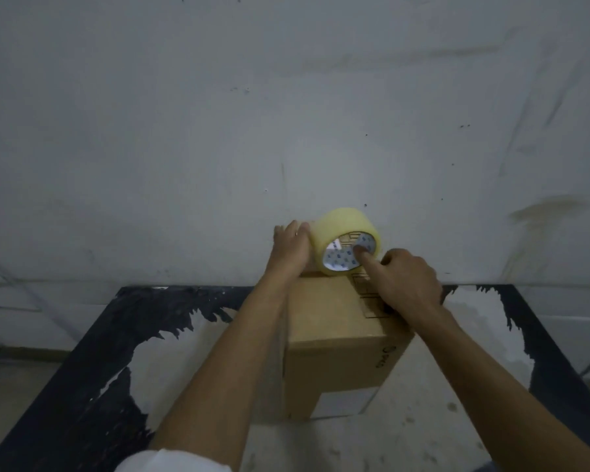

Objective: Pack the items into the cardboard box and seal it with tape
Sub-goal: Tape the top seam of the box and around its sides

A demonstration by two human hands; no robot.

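Observation:
A closed brown cardboard box (334,321) stands on the table, its flaps down. At its far top edge a roll of yellowish clear tape (344,229) stands on its rim, with a white and blue printed core. My left hand (292,248) lies flat against the roll's left side and the box's far edge. My right hand (406,281) rests over the box's right top, its index finger hooked into the roll's core. What is inside the box is hidden.
The table (433,434) has a worn whitish top with a black chipped border (92,356). A grey-white wall (286,114) rises right behind the table's far edge. Floor shows at the far left.

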